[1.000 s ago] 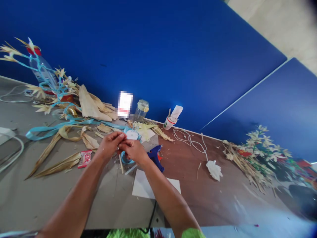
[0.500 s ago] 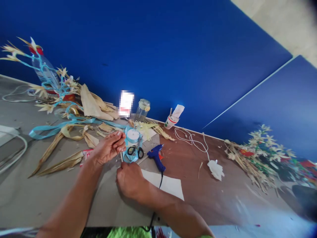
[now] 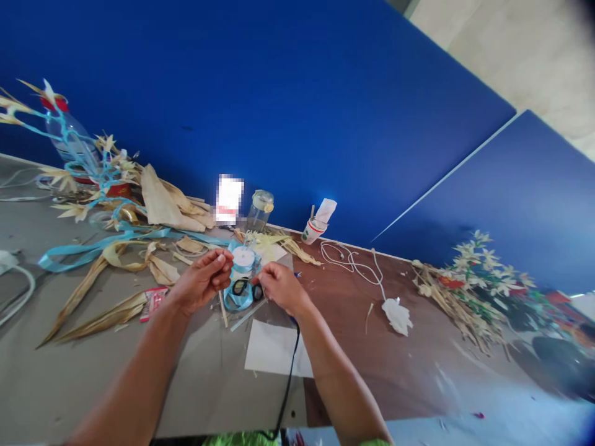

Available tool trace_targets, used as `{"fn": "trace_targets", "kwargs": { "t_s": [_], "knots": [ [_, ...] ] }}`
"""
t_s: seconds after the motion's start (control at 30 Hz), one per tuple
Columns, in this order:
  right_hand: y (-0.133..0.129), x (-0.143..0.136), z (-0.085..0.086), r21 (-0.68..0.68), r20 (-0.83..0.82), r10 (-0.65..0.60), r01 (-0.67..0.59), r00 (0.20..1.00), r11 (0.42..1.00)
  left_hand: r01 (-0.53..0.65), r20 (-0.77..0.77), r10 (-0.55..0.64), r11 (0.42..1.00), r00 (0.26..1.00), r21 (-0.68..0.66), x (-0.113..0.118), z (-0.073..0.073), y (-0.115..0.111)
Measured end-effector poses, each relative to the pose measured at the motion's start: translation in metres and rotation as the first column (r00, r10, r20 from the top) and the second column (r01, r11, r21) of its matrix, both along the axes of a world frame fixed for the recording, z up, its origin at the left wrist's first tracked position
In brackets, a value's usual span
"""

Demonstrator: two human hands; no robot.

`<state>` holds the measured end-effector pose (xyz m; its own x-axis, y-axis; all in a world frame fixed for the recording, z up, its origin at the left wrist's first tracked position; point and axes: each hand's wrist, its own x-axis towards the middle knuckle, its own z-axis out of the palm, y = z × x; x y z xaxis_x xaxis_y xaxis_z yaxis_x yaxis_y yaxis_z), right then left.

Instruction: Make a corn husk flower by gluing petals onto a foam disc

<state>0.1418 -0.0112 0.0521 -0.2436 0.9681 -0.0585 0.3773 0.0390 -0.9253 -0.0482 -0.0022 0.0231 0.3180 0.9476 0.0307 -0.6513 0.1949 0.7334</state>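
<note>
My left hand (image 3: pixel 205 277) is raised over the table with thumb and fingertips pinched together; whatever is between them is too small to make out. Opposite it, my right hand (image 3: pixel 280 286) is closed, its fingertips beside the black handles of a pair of scissors (image 3: pixel 240 286). I cannot tell if they touch. The scissors lie by a loop of light blue ribbon (image 3: pixel 238 301). Just behind stands a ribbon spool (image 3: pixel 243 257) with a white face. A blue glue gun is mostly hidden by my right hand; its black cord (image 3: pixel 289 371) runs to the table's front edge.
White paper (image 3: pixel 264 350) lies under the right forearm. Dried husks (image 3: pixel 170 201), a small red packet (image 3: pixel 153 302) and a flower branch wrapped in blue (image 3: pixel 109 176) lie left. Behind stand a clear bottle (image 3: pixel 260 210) and a cup (image 3: pixel 314 229). White cable (image 3: pixel 353 263) and more flowers (image 3: pixel 488 266) are right.
My right hand has moved up and right from the near side of the spool, now covering the glue gun. The left hand remains pinched. The whole view has shifted slightly.
</note>
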Motion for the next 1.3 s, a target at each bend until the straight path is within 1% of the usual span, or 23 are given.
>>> {"fn": "trace_targets", "kwargs": {
  "t_s": [0.03,0.1,0.17,0.23,0.3,0.37,0.43,0.53,0.6,0.63,0.67,0.7,0.73,0.77,0.8,0.83,0.87,0.9,0.93,0.97,1.03,1.2,1.3],
  "knots": [
    [0.005,0.004,0.003,-0.086,-0.142,0.0,-0.012,0.99,0.996,0.0,-0.008,0.0,1.0,1.0,-0.007,0.001,0.0,0.0],
    [0.011,0.008,0.006,-0.206,-0.382,-0.026,-0.058,0.924,0.977,-0.008,-0.016,0.007,1.0,1.0,-0.031,0.002,0.0,0.001],
    [0.014,0.006,0.006,-0.262,-0.543,-0.063,-0.098,0.837,0.96,-0.01,-0.015,0.009,0.998,1.0,-0.058,0.004,0.001,0.001],
    [0.014,0.001,0.003,-0.291,-0.639,-0.084,-0.139,0.765,0.946,-0.007,-0.023,0.005,0.996,1.0,-0.086,0.008,0.002,0.001],
    [0.014,-0.006,-0.001,-0.309,-0.68,-0.07,-0.199,0.73,0.93,-0.002,-0.05,-0.004,0.993,0.999,-0.121,0.013,0.002,0.0],
    [0.013,-0.012,-0.005,-0.328,-0.685,-0.057,-0.238,0.726,0.914,-0.007,-0.075,-0.003,0.99,0.997,-0.138,0.019,0.002,-0.001],
    [0.013,-0.017,-0.009,-0.356,-0.672,-0.072,-0.236,0.737,0.904,-0.008,-0.102,-0.006,0.99,0.995,-0.144,0.024,0.0,-0.002],
    [0.013,-0.021,-0.014,-0.38,-0.644,-0.105,-0.197,0.758,0.904,-0.058,-0.118,0.042,0.989,0.992,-0.136,0.028,-0.001,-0.003],
    [0.014,-0.02,-0.017,-0.341,-0.596,-0.073,-0.171,0.8,0.924,-0.101,-0.094,0.09,0.987,0.991,-0.124,0.027,-0.003,-0.003],
    [0.015,-0.018,-0.018,-0.29,-0.544,-0.046,-0.136,0.838,0.948,-0.116,-0.07,0.108,0.986,0.992,-0.119,0.025,-0.003,-0.002],
    [0.015,-0.016,-0.018,-0.205,-0.465,-0.021,-0.084,0.885,0.975,-0.123,-0.041,0.119,0.985,0.992,-0.118,0.024,-0.004,0.0],
    [0.015,-0.014,-0.019,-0.081,-0.359,-0.004,-0.027,0.933,0.996,-0.126,-0.01,0.126,0.985,0.992,-0.121,0.022,-0.005,0.001],
    [0.015,-0.011,-0.019,0.079,-0.234,0.005,0.013,0.972,0.997,-0.125,0.019,0.129,0.984,0.992,-0.126,0.021,-0.006,0.002],
    [0.014,-0.008,-0.018,0.254,-0.098,0.011,0.014,0.995,0.967,-0.119,0.043,0.126,0.983,0.991,-0.138,0.02,-0.007,0.003],
    [0.013,-0.007,-0.018,0.42,0.036,0.014,-0.028,0.999,0.907,-0.111,0.062,0.122,0.982,0.991,-0.152,0.02,-0.008,0.005],
    [0.011,-0.006,-0.018,0.551,0.158,0.015,-0.101,0.987,0.828,-0.106,0.077,0.12,0.98,0.99,-0.167,0.019,-0.009,0.005],
    [0.01,-0.005,-0.018,0.64,0.263,0.016,-0.187,0.965,0.746,-0.104,0.087,0.121,0.978,0.989,-0.182,0.02,-0.01,0.006],
    [0.009,-0.005,-0.019,0.69,0.35,0.013,-0.267,0.937,0.673,-0.102,0.091,0.122,0.975,0.988,-0.196,0.02,-0.011,0.006],
    [0.008,-0.006,-0.02,0.715,0.415,0.007,-0.331,0.91,0.616,-0.1,0.09,0.121,0.973,0.989,-0.207,0.021,-0.012,0.006],
    [0.007,-0.007,-0.021,0.726,0.461,-0.002,-0.376,0.888,0.576,-0.096,0.085,0.117,0.972,0.99,-0.215,0.022,-0.012,0.006],
    [0.007,-0.008,-0.022,0.73,0.516,-0.013,-0.431,0.857,0.531,-0.09,0.074,0.109,0.972,0.991,-0.218,0.023,-0.012,0.005],
    [0.007,-0.007,-0.023,0.717,0.585,0.001,-0.519,0.811,0.465,-0.105,0.06,0.123,0.965,0.991,-0.239,0.023,-0.013,0.005],
    [0.008,-0.008,-0.027,0.713,0.585,0.026,-0.529,0.811,0.46,-0.097,0.076,0.119,0.964,0.99,-0.248,0.023,-0.014,0.005]
  ]
}}
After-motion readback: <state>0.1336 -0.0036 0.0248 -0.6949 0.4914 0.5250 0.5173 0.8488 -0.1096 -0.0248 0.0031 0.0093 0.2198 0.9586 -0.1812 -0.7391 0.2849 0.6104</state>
